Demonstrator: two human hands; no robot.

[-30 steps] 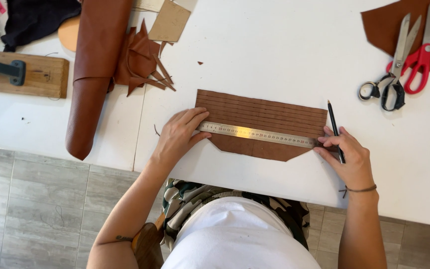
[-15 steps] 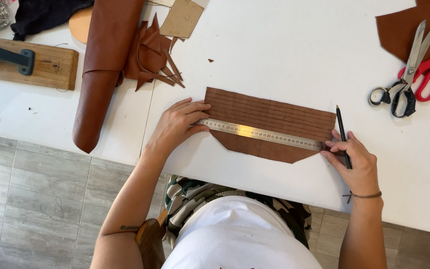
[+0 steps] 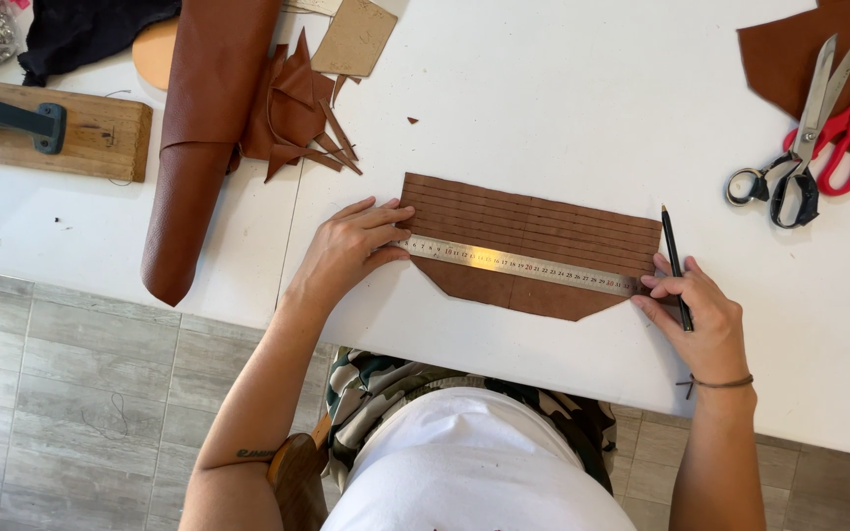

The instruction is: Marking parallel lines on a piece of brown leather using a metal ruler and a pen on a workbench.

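A flat brown leather piece (image 3: 533,221) with ruled lines lies on the white table (image 3: 543,108). A metal ruler (image 3: 518,265) lies across it, slightly slanted. My left hand (image 3: 346,251) presses the ruler's left end with spread fingers. My right hand (image 3: 702,320) steadies the ruler's right end and holds a black pen (image 3: 674,258) that points away from me.
A roll of brown leather (image 3: 199,128) and leather scraps (image 3: 297,108) lie at the upper left, beside a wooden block with a black metal tool (image 3: 46,128). Two pairs of scissors (image 3: 809,128), one with red handles, lie at the upper right on another leather sheet (image 3: 779,49).
The view has shifted slightly. Both hands stay on the ruler ends; the ruler and leather piece keep their places.
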